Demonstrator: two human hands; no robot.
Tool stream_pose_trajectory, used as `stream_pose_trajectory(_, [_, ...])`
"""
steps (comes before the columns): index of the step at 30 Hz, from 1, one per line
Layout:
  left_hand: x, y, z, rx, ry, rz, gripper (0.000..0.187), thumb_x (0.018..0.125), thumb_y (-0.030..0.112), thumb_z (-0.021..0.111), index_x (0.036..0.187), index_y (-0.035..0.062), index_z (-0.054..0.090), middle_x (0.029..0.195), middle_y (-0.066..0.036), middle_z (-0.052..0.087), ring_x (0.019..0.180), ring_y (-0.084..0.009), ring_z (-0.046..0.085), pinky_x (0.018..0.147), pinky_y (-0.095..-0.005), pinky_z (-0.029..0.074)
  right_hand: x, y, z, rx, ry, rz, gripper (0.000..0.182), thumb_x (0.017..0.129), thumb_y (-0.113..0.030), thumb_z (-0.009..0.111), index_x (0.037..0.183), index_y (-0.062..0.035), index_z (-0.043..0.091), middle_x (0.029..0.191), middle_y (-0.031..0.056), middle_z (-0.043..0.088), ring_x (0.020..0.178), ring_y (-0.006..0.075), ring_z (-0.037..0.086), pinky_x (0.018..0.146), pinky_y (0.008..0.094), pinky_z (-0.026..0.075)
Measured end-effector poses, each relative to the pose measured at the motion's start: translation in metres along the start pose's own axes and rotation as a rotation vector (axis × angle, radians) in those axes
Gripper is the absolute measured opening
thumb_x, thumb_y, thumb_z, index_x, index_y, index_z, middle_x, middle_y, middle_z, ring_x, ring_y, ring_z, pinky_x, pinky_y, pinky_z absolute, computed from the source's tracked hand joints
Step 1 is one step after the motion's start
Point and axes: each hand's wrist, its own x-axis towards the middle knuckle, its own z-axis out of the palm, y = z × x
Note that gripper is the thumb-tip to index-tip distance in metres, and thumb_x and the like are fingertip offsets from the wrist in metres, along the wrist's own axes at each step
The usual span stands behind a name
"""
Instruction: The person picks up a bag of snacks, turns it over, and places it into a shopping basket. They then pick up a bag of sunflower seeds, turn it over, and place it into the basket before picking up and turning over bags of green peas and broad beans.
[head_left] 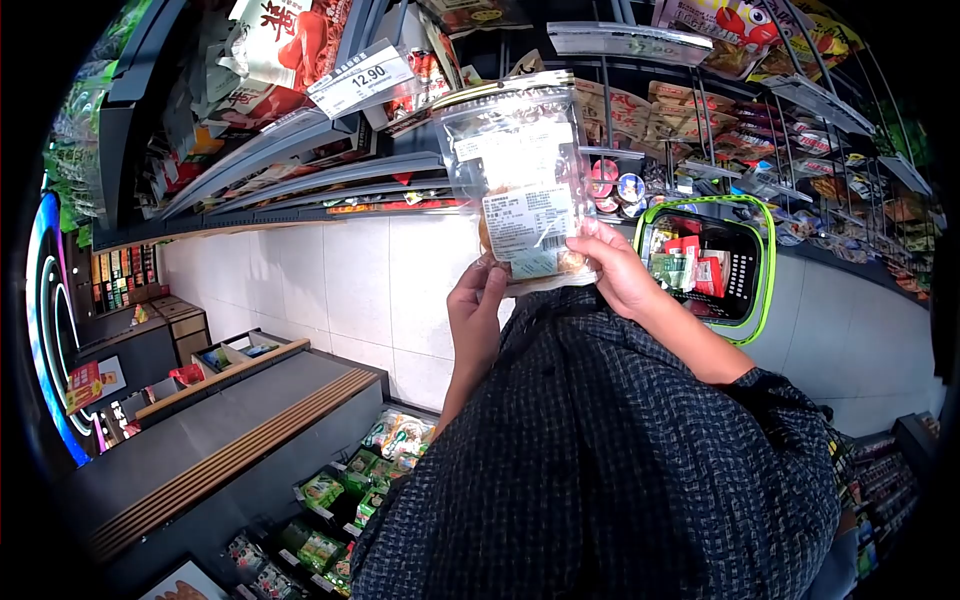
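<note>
A clear zip-top plastic bag [515, 160] with white printed labels hangs upright between both hands, its label side facing the camera. My left hand [476, 310] pinches the bag's lower left corner, thumb on the front. On the lower right edge, my right hand [612, 265] grips it with the thumb over the front, near the barcode. Food pieces show partly through the plastic behind the labels. Right of my right hand, a black shopping basket [768, 265] with a bright green rim stands on the floor, with red and green packets [707, 275] inside.
Shelves of packaged snacks run across the top, with a 12.90 price tag [362, 78] at upper left. Below left is a grey counter [230, 430] with wooden slats. Green packets [322, 490] lie on a lower display. Pale floor tiles [345, 290] lie between.
</note>
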Motion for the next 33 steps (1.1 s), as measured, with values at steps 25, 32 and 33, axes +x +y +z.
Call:
stream_pose_trajectory(25, [-0.0032, -0.0017, -0.0007, -0.008, 0.005, -0.009, 0.036, 0.096, 0.013, 0.051, 0.124, -0.0106, 0.050, 0.108, -0.014, 0.063, 0.100, -0.0160, 0.059, 0.089, -0.0279, 0.046, -0.0045, -0.0013, 0.0055, 0.009, 0.025, -0.013, 0.026, 0.089, -0.008, 0.055, 0.115, -0.0011, 0.057, 0.109, 0.0049, 0.064, 0.101, 0.0118, 0.058, 0.092, 0.0274, 0.042])
stream_pose_trajectory(32, [-0.0049, -0.0028, -0.0013, -0.028, 0.004, -0.016, 0.037, 0.096, 0.013, 0.052, 0.125, -0.0110, 0.049, 0.110, -0.015, 0.063, 0.100, -0.0165, 0.060, 0.090, -0.0277, 0.046, -0.0060, -0.0006, 0.0054, -0.007, 0.037, 0.004, 0.026, 0.089, -0.009, 0.055, 0.114, -0.0013, 0.057, 0.108, 0.0046, 0.064, 0.100, 0.0115, 0.058, 0.091, 0.0278, 0.043])
stream_pose_trajectory(33, [-0.0051, -0.0022, -0.0006, -0.024, 0.007, -0.016, 0.037, 0.096, 0.013, 0.052, 0.125, -0.0110, 0.049, 0.110, -0.015, 0.063, 0.100, -0.0166, 0.060, 0.090, -0.0278, 0.046, -0.0057, -0.0001, 0.0048, -0.010, 0.038, 0.004, 0.026, 0.089, -0.009, 0.055, 0.115, -0.0011, 0.057, 0.108, 0.0049, 0.064, 0.100, 0.0115, 0.058, 0.092, 0.0278, 0.043])
